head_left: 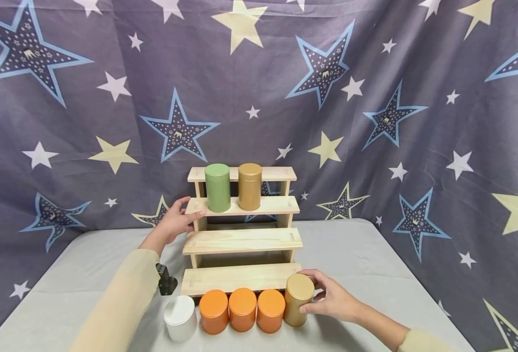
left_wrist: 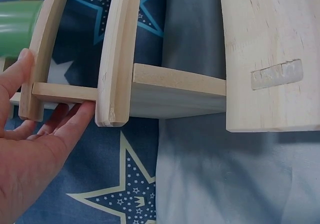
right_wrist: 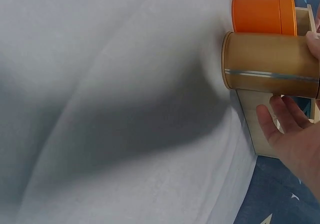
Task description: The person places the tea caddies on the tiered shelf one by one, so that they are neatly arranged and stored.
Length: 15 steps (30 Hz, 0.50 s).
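Observation:
A four-step wooden display stand (head_left: 243, 240) sits at the back of the cloth-covered table. My left hand (head_left: 176, 221) grips its left end at the second step from the top. In the left wrist view, the thumb lies on that step's edge and the other fingers reach under the side piece (left_wrist: 65, 92). With thumb and fingers, my right hand (head_left: 333, 297) holds an upright gold tin (head_left: 299, 299) by its right side, at the end of the front row. A silvery seam runs along this tin (right_wrist: 272, 54) in the right wrist view.
Orange tins (head_left: 242, 310) and a white tin (head_left: 180, 319) line up before the lowest step. A green tin (head_left: 218, 188) and another gold tin (head_left: 250, 187) stand on the second step from the top. Behind hangs a star-patterned curtain (head_left: 259, 73).

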Each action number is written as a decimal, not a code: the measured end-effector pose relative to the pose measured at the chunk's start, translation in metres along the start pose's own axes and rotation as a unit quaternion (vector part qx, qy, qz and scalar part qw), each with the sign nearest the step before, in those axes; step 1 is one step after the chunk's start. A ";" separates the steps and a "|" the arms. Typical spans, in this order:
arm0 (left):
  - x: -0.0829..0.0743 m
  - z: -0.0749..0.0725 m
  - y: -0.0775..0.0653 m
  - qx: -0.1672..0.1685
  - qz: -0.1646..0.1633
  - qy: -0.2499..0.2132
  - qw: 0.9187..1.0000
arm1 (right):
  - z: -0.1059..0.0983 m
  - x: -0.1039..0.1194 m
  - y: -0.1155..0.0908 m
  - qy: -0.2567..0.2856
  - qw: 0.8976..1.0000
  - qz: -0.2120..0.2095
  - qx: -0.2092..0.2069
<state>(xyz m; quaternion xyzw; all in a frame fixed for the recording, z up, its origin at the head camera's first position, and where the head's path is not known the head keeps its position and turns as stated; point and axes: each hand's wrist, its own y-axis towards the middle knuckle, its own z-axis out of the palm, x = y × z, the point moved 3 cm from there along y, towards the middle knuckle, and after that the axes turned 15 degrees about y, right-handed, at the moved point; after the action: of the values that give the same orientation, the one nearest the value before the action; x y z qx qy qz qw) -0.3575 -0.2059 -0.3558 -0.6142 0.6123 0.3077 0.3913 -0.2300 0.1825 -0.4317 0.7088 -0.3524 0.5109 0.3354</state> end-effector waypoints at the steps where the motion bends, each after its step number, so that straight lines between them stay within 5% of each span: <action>1: -0.001 0.000 0.000 0.000 0.001 0.000 1.000 | 0.000 0.000 0.000 0.003 1.000 -0.001 0.000; 15: 0.001 0.000 0.001 -0.001 0.001 0.007 1.000 | 0.006 -0.005 -0.001 0.026 0.999 -0.001 -0.021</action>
<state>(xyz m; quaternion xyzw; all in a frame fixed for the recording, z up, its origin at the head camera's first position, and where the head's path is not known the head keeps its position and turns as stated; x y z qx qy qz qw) -0.3579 -0.2063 -0.3567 -0.6162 0.6152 0.3041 0.3864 -0.2275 0.1789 -0.4385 0.6881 -0.3537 0.5217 0.3595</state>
